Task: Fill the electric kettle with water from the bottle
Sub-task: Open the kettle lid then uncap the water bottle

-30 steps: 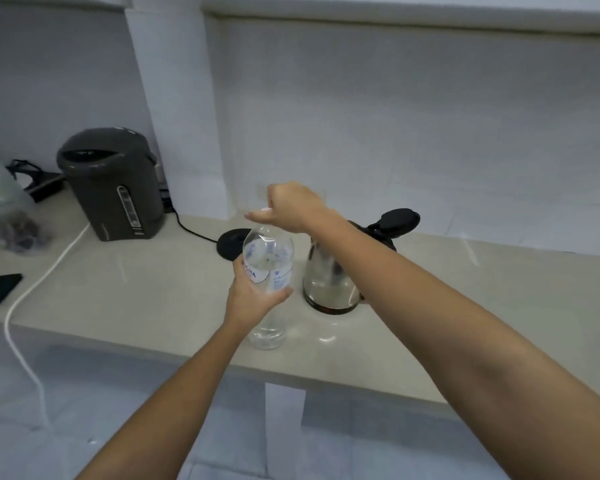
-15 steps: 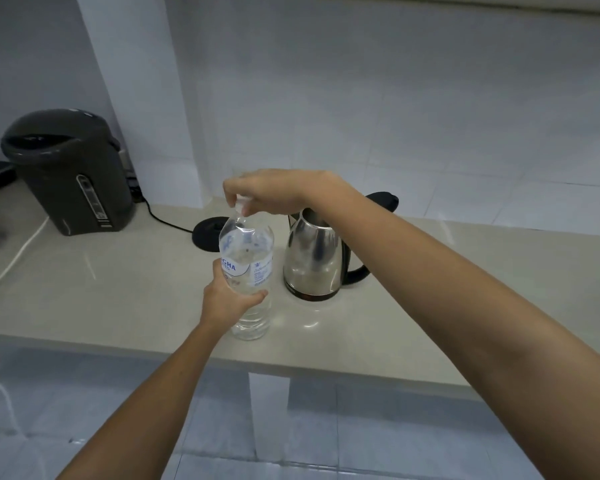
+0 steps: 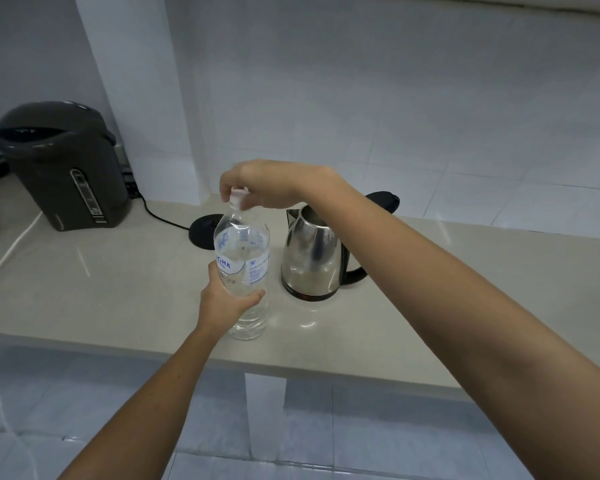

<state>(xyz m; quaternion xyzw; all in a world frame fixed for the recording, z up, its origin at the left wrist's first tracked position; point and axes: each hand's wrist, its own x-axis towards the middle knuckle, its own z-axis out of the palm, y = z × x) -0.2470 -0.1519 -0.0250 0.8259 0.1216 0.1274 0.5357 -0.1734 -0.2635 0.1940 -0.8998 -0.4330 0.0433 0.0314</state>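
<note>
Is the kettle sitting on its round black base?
No, the kettle stands straight on the counter, and the black base lies apart behind the bottle.

Your right hand (image 3: 274,183) covered most of the bottle cap (image 3: 238,196), so whether it sat on the neck could not be told. Your right forearm hid the kettle (image 3: 312,258) lid hinge. The white cable (image 3: 7,252) ran off the left edge.

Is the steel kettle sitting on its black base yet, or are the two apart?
Apart. The head view shows the kettle standing on the counter, with the base further left behind the bottle.
</note>
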